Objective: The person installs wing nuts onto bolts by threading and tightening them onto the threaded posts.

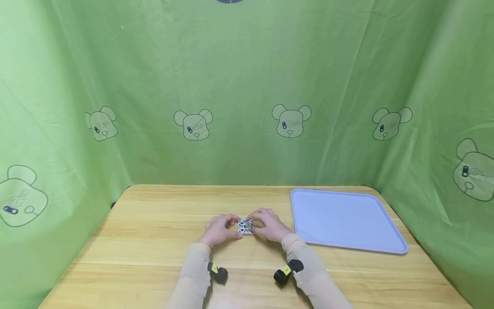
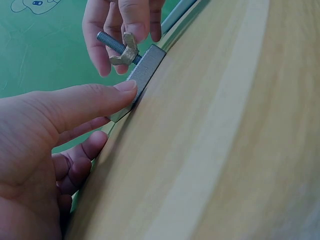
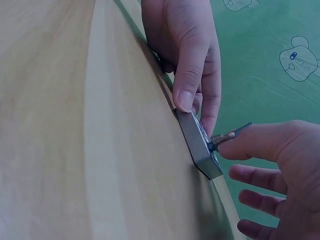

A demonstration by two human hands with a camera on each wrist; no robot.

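A small grey metal block [image 1: 245, 232] with round holes in its top lies on the wooden table. My left hand [image 1: 219, 230] holds the block at its left end, the thumb pressed on the near side and fingers toward the far side. From the block's right part rises a threaded bolt [image 2: 111, 42], carrying a brass-coloured wing nut [image 2: 129, 51]. The thumb and fingers of my right hand [image 1: 271, 226] are around the wing nut, pinching it. In the right wrist view, the right hand partly hides the wing nut [image 3: 223, 138].
To the right on the table [image 1: 154, 240] lies a pale blue-violet tray [image 1: 347, 219] with a raised rim. Green curtains [image 1: 247, 154] printed with bear heads stand behind and on both sides. A black wrist camera sits on each sleeve.
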